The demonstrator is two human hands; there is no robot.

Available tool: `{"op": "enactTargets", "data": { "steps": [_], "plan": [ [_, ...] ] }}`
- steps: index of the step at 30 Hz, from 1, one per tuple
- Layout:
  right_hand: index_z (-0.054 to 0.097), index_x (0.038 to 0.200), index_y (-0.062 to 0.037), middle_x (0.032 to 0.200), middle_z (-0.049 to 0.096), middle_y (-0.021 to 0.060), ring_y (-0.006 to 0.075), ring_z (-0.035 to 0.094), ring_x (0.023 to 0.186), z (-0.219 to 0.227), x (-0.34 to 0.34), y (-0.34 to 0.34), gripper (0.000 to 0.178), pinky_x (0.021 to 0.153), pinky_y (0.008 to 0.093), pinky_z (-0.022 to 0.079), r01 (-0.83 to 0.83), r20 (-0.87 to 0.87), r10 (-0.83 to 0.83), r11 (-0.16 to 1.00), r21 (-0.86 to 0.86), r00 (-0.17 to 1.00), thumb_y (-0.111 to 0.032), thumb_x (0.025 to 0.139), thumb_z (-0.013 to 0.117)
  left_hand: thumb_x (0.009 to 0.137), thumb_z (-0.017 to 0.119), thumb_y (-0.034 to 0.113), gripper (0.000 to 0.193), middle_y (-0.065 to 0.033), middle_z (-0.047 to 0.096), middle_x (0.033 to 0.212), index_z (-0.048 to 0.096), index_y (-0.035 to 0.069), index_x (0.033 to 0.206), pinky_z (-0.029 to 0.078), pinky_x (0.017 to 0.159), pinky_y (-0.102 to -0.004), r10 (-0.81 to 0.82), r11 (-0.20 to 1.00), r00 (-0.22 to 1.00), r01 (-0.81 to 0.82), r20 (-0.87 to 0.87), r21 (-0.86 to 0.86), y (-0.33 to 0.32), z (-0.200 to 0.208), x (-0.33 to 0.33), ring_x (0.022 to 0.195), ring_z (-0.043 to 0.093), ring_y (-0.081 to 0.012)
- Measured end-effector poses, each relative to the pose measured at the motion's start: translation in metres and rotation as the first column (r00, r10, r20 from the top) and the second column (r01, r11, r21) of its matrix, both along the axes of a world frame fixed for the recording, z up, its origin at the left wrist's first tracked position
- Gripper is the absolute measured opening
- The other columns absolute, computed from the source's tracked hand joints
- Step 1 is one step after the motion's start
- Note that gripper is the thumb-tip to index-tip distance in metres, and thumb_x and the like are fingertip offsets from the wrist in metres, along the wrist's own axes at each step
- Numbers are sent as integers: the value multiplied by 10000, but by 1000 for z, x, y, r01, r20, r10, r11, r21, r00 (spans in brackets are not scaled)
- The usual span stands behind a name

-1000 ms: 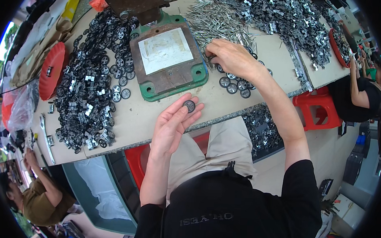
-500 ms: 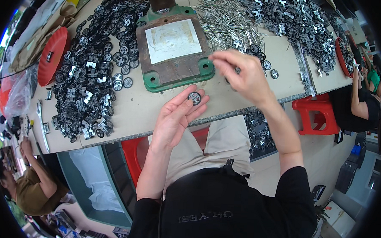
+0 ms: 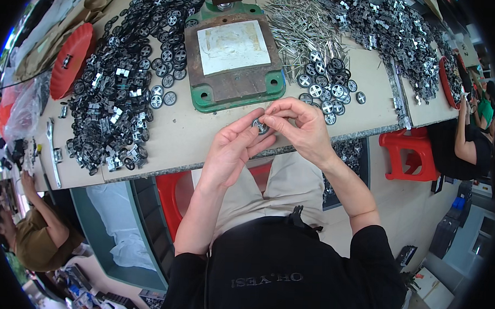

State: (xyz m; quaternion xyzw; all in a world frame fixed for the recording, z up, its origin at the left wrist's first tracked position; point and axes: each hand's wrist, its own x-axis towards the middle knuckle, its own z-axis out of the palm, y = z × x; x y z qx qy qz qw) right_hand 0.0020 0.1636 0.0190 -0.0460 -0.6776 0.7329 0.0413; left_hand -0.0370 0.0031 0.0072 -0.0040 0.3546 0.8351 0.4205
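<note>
My left hand [image 3: 231, 148] holds a small black toy wheel [image 3: 261, 127] with silver spokes between thumb and fingers, just in front of the press. The fingertips of my right hand [image 3: 304, 129] are pinched together at the wheel's upper edge, touching or nearly touching it. Whatever they hold is too small to make out. Behind my hands stands a green and brown hand press [image 3: 231, 90] with a white plate [image 3: 233, 46] on its base. Loose wheels [image 3: 327, 92] lie right of the press, near a heap of thin metal pins [image 3: 308, 38].
Left of the press spread more wheels [image 3: 166, 54] and a pile of black and silver wheeled parts [image 3: 108, 115]. A red dish [image 3: 72, 64] and a wrench [image 3: 53, 154] lie farther left. Small black parts [image 3: 396, 39] are heaped at the far right. Other people sit at both sides.
My right hand has come down and left to meet the wheel in my left hand. The left hand still holds the wheel. The view has shifted slightly.
</note>
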Motion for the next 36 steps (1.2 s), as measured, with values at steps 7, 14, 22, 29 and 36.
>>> {"op": "enactTargets", "data": {
  "steps": [7,14,22,29,36],
  "plan": [
    [567,928,19,877,636,94,135,620,836,-7,3,3,100,707,245,508,-41,-51,50,985,166,997,-6,835,593,926,418,45,431,-157,523,1162,297,-71,1323,445,966,-361,-11,1000,1000,11,-1,-6,-2,-4,1,1040,560,-209],
    [616,855,2,809,634,69,129,608,756,-18,9,-3,69,673,249,480,146,-346,-83,976,161,935,5,787,628,903,480,27,380,-147,538,1165,407,-43,1269,471,936,-331,35,999,998,-34,-47,19,1,-7,6,1054,557,-201],
    [619,841,0,815,638,70,129,622,773,-10,13,4,70,679,240,488,177,-342,-116,973,150,933,8,775,640,901,489,40,341,-128,549,1156,456,-33,1232,465,937,-342,3,997,998,2,-57,80,8,-9,8,1036,561,-182],
    [567,1119,-17,956,651,62,105,605,821,29,0,53,385,706,240,492,-97,-92,135,938,332,987,-32,751,680,902,524,121,366,-124,548,1180,462,-2,1241,453,880,-313,-4,993,1000,5,-3,117,8,-13,4,1044,553,-190],
    [643,998,-49,933,563,125,265,550,897,-4,-110,215,288,757,356,456,465,-439,-398,-35,885,805,-204,757,678,892,538,120,389,-139,540,1195,453,10,1255,466,806,-278,-45,996,999,44,13,76,10,-12,2,1024,562,-197]
  ]
}}
